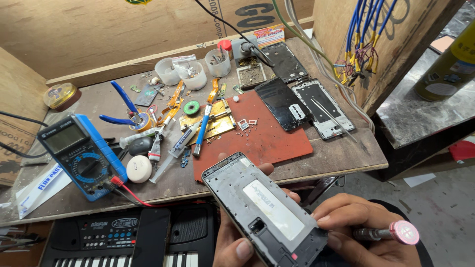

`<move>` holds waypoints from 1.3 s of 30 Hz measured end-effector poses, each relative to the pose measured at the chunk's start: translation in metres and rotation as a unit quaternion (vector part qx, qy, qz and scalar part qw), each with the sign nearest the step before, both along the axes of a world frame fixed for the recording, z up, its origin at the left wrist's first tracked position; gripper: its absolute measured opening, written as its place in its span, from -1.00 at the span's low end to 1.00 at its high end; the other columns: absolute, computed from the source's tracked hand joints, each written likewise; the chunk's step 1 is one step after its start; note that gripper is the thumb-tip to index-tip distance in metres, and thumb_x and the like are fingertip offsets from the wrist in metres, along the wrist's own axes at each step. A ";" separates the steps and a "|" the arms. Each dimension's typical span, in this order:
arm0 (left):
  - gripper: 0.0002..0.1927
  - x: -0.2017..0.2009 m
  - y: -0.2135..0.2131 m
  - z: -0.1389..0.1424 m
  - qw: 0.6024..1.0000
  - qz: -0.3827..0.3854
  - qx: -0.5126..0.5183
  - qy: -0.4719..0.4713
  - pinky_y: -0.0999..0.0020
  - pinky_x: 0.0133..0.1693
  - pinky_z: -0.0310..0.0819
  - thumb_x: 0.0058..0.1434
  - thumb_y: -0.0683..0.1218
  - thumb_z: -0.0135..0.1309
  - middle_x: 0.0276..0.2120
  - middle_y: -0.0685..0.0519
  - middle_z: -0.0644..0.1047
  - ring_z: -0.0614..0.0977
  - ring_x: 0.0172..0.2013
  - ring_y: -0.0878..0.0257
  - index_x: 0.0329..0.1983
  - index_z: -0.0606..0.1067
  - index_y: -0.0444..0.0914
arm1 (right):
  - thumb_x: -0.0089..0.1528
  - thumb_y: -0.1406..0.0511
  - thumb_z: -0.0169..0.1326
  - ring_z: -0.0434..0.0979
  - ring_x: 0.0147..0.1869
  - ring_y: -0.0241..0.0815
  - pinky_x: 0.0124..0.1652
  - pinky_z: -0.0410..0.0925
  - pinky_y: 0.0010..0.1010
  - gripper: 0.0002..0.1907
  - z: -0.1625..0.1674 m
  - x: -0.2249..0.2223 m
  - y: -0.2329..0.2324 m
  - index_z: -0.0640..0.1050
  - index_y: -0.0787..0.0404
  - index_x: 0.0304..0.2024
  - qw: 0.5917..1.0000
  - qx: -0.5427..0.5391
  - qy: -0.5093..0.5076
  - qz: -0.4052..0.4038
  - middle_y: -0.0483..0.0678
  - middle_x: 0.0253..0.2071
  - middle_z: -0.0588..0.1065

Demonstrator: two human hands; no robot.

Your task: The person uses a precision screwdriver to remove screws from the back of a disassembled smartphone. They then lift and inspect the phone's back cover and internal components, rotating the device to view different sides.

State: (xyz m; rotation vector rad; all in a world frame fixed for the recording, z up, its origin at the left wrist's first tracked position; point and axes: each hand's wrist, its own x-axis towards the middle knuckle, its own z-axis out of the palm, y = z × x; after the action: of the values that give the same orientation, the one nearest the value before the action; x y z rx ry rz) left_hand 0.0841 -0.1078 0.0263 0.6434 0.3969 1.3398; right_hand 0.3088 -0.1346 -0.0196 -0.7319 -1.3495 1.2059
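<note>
Clearly, the left hand (237, 242) keeps a closed grip on the edges of an opened phone frame (264, 210), above the worktop (341, 155). It looks light, stiff, fragile. Beside this grip, the right hand (366, 237) clasps a pink-capped screwdriver (391, 232).

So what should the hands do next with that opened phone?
Probably bring the screwdriver tip down onto the opened phone: the left hand cradles it from below, back exposed, while the right hand holds the tool just beside it.
</note>
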 end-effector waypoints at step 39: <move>-0.33 0.019 0.002 -0.040 0.939 -0.085 -0.054 -0.329 -0.27 0.21 0.40 0.37 0.07 -0.04 0.37 -0.40 0.19 0.36 0.32 -0.24 0.46 0.08 -0.22 | 0.09 0.29 0.37 0.29 -0.47 -0.51 -0.48 0.15 -0.64 -0.76 0.076 -0.041 0.033 0.71 0.24 -0.21 0.972 0.084 -0.157 -0.152 -0.16 -0.36 0.56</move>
State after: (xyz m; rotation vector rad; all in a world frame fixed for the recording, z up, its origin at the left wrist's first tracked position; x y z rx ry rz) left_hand 0.1030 -0.1057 -0.0139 0.1079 -0.1287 1.2722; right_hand 0.2679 -0.1020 0.0560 -0.9953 -1.5103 0.7430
